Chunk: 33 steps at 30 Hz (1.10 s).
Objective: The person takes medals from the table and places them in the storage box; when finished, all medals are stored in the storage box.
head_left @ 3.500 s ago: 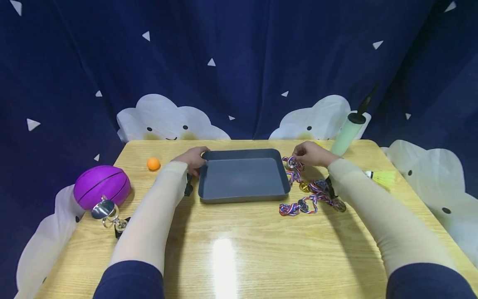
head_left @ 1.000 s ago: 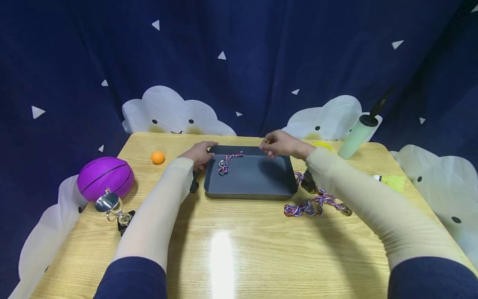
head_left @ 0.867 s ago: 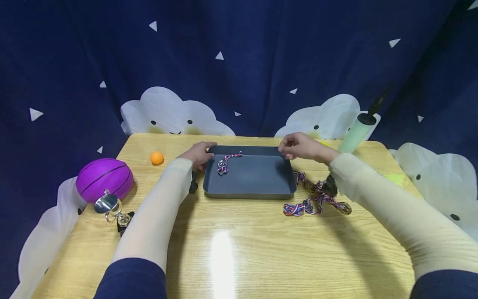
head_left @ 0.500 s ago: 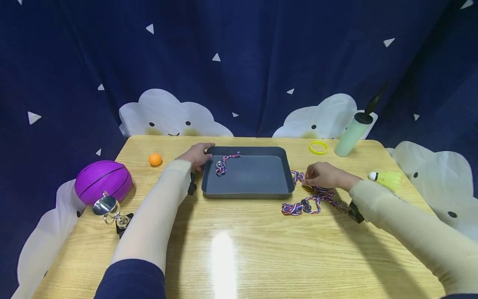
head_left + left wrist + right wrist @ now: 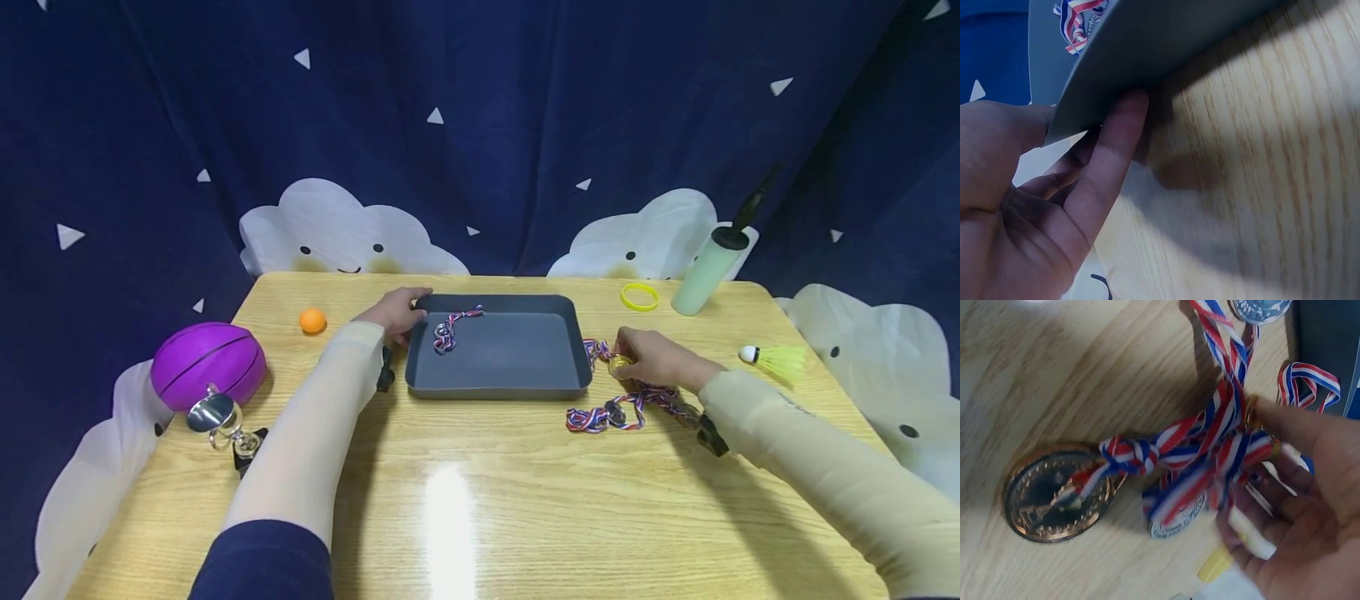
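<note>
The right hand (image 5: 651, 357) pinches a gold medal (image 5: 620, 364) in the tangled pile on the counter (image 5: 480, 500) beside the tray (image 5: 497, 385); judged light, with limp, snag-prone ribbons, it is best gripped by its rigid disc while the left hand (image 5: 392, 312) grips the tray corner.

hand (image 5: 1310, 506) pinching gold medal (image 5: 1254, 415), tangled ribbons (image 5: 1210, 450)

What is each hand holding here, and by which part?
The right hand pinches a gold medal by its disc edge. The left hand grips the grey tray at its far-left corner rim.
</note>
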{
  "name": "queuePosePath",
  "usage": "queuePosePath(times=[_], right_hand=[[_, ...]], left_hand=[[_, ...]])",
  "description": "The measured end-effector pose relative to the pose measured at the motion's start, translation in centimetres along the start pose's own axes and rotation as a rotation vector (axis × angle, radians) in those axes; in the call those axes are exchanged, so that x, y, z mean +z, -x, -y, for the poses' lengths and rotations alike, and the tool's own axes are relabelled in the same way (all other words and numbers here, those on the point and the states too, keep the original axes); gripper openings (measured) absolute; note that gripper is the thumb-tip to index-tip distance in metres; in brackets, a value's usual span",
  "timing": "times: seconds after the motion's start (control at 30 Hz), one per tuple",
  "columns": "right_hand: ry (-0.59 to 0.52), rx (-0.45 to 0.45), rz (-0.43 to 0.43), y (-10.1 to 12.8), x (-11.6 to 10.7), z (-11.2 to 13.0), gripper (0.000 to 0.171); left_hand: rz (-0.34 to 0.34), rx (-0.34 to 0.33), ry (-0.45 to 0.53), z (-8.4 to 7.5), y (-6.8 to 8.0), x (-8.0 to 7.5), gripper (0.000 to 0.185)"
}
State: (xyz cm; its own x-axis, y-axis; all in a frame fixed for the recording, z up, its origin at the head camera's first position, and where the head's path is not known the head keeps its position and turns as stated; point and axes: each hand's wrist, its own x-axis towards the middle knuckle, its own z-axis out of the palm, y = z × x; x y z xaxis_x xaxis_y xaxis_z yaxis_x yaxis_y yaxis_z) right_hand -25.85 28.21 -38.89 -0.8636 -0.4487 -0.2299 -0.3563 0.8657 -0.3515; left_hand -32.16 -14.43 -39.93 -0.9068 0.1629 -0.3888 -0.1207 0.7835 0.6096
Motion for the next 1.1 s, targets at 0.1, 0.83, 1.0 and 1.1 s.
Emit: queuePosePath(times=[0.1,0.83,1.0,1.1], right_hand=[[0.015,-0.066,-0.060,-0.2,-0.3,-0.6,0.015],[-0.606,-0.095,-0.271,-3.2,-9.4,7.6,0.027],[-0.750,-0.100,-0.080,-6.4,-7.5,10.6,0.023],[-0.781,-0.061,0.034,-8.4,-5.8,12.4,0.023]], left_hand=[[0.003,-0.006,-0.003,0.1,0.0,0.0,0.059],[0.004,-0.005,-0.029,0.2,0.0,-0.1,0.059],[-0.004,0.002,-0.025,0.1,0.1,-0.1,0.059],[-0.006,0.009,-0.026,0.1,0.3,0.0,0.059]])
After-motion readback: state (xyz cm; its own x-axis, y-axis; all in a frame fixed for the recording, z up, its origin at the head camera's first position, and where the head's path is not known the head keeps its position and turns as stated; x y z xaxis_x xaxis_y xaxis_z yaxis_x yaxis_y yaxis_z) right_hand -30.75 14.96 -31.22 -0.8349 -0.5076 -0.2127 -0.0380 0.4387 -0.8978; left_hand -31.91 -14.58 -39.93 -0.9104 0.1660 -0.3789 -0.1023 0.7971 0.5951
